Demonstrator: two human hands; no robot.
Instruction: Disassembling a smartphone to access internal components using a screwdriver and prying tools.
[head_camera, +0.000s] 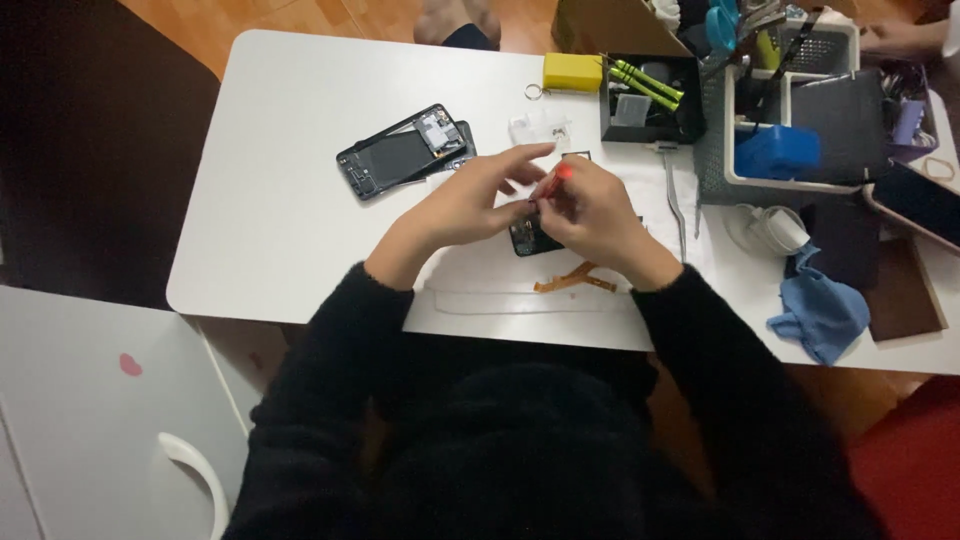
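My right hand (598, 213) grips a small red-tipped tool (556, 180), its point down between my two hands. My left hand (470, 200) meets it from the left, fingers pinched against a small dark part (528, 238) that rests on the white table (280, 200); most of that part is hidden under my hands. An opened dark phone frame (403, 152) lies apart at the upper left. An orange flex strip (575, 280) lies just below my right wrist.
A black tray (650, 100) with green tools, a yellow box (572, 71), metal tweezers (674, 195), a grey basket with a blue item (778, 152), a blue cloth (820, 308) and a phone (920, 205) stand to the right. Another person's hand (895, 38) is at the top right.
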